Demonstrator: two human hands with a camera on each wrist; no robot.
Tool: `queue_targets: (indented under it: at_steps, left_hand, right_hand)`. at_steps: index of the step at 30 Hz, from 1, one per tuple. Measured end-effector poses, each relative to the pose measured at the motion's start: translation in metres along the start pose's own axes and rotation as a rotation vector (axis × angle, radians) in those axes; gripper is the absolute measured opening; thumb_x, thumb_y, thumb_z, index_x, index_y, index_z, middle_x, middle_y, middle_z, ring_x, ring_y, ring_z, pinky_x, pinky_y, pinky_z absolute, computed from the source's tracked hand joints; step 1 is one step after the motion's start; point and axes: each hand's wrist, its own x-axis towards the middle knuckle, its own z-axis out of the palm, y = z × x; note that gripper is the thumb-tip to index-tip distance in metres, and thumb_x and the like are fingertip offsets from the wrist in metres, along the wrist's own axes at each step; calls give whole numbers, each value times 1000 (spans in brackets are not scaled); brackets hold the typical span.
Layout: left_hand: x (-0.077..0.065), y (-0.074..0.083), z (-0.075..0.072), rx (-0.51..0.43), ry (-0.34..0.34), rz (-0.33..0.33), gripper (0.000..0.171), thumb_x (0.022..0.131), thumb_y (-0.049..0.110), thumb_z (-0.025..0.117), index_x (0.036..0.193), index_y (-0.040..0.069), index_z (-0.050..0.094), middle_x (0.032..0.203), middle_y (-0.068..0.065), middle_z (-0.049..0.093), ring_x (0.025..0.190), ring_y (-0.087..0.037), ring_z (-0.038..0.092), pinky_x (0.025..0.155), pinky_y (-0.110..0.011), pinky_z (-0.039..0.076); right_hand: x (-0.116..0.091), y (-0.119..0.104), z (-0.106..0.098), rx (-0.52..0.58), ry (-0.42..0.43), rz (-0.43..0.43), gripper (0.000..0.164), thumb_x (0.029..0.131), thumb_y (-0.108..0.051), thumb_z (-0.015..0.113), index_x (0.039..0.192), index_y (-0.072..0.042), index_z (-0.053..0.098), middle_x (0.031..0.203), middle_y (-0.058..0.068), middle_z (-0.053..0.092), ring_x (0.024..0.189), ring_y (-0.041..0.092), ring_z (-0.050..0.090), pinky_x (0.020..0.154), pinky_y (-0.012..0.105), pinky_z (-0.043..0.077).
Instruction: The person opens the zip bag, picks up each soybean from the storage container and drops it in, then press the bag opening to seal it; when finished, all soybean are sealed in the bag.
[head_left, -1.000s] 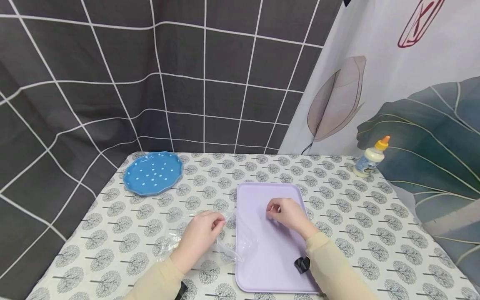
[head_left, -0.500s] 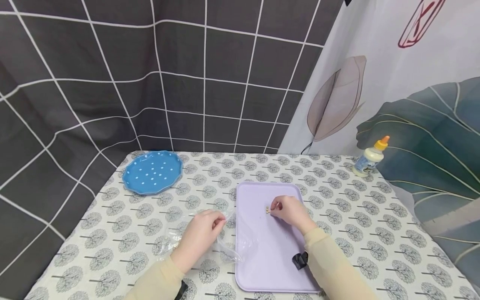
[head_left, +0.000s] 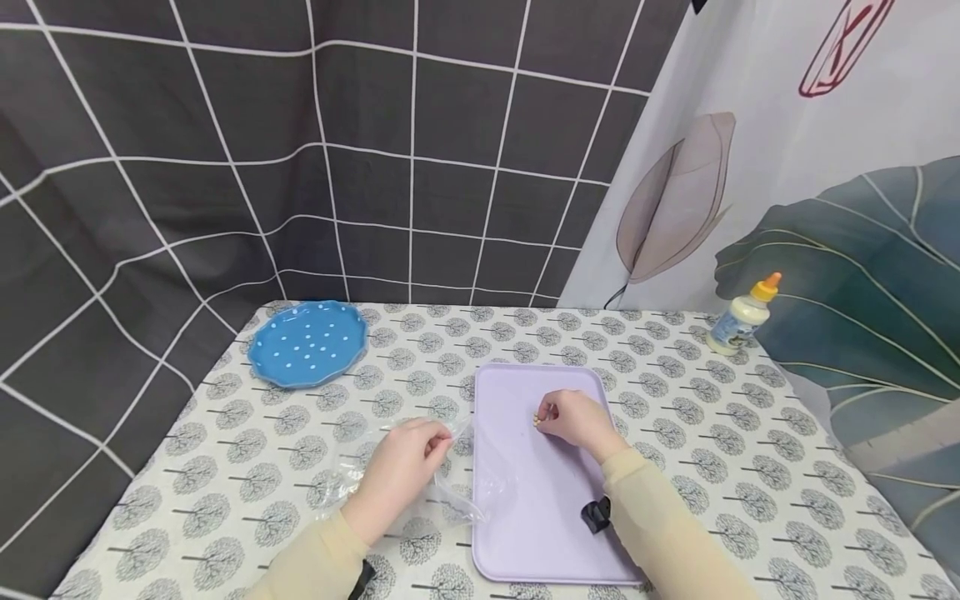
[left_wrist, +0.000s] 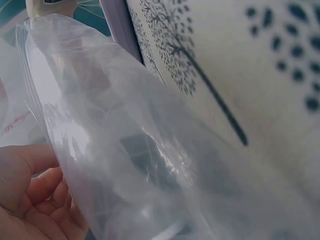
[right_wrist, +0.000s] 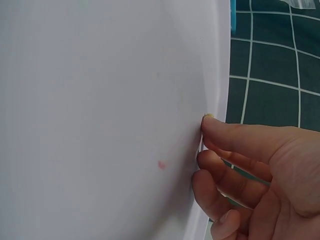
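In the head view, my left hand (head_left: 401, 467) pinches a clear plastic zip bag (left_wrist: 125, 125) between thumb and fingers. The bag spreads around that hand, and its right part overlaps the lilac tray (head_left: 517, 542). Over the upper half of the tray is my right hand (head_left: 579, 419), thumb and index fingertip together. A tiny yellowish piece (head_left: 536, 420) shows at those fingertips. The right wrist view gives just a small yellow speck (right_wrist: 209, 116) of it past the thumb, too small to tell its kind. The other right fingers curl loosely.
A blue scalloped plate (head_left: 307, 346) with white dots sits at the back left. A glue bottle (head_left: 738, 321) with an orange nozzle stands at the back right. The patterned tablecloth (head_left: 450, 333) ends at a dark grid curtain (head_left: 450, 167).
My right hand has turned slightly and risen a little toward the tray's far end. Yellowish pieces have come into view at its fingertips. The left hand and bag have stayed put.
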Motion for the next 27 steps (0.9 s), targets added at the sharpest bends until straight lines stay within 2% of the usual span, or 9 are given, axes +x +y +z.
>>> queue_targets:
  at_steps: [17, 23, 27]
  left_hand:
    - [0, 0, 0, 4, -12, 0, 5, 86, 16, 67, 88, 12, 70, 80, 5, 65, 72, -5, 58, 67, -20, 54]
    - [0, 0, 1, 16, -10, 11, 4, 86, 13, 67, 88, 11, 69, 80, 4, 66, 72, -7, 58, 68, -21, 54]
    - [0, -1, 3, 18, -15, 3, 5, 86, 16, 67, 88, 12, 70, 81, 5, 66, 73, -6, 58, 68, -20, 54]
  right_hand:
    - [-4, -2, -2, -11, -9, 24, 12, 79, -21, 74, 75, -18, 64, 67, -7, 60, 58, 9, 51, 60, 27, 46]
    - [-16, -7, -5, 78, -19, -10, 8, 81, -20, 72, 79, -18, 65, 65, -9, 57, 55, 7, 51, 54, 23, 45]
    - [-27, -14, -6, 146, -47, -71, 7, 82, -19, 72, 81, -20, 65, 66, -11, 57, 58, 6, 51, 55, 21, 46]
